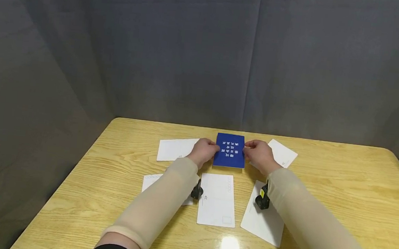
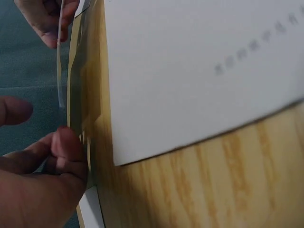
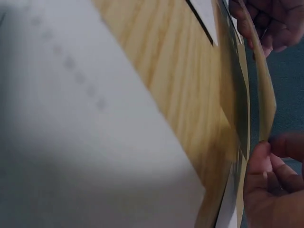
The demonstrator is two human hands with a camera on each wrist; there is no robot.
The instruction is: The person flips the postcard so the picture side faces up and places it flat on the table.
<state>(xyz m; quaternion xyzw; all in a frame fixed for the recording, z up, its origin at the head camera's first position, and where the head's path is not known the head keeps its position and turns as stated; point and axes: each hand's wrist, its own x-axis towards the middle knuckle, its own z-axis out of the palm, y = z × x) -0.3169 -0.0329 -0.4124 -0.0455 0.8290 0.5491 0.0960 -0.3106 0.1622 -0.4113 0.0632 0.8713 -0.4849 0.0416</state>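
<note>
A blue card with white printed characters, upside down in the head view, is held between both hands at the far side of the table. My left hand pinches its left edge and my right hand its right edge. In both wrist views the card's thin edge shows above the tabletop, apart from it. White postcards lie around: a middle postcard nearest below the blue card, a front right postcard under the right wrist, and a front left postcard partly hidden by the left forearm.
A back left postcard and a back right postcard lie beside the hands, each partly covered. The wooden table ends at a grey curtain close behind the blue card.
</note>
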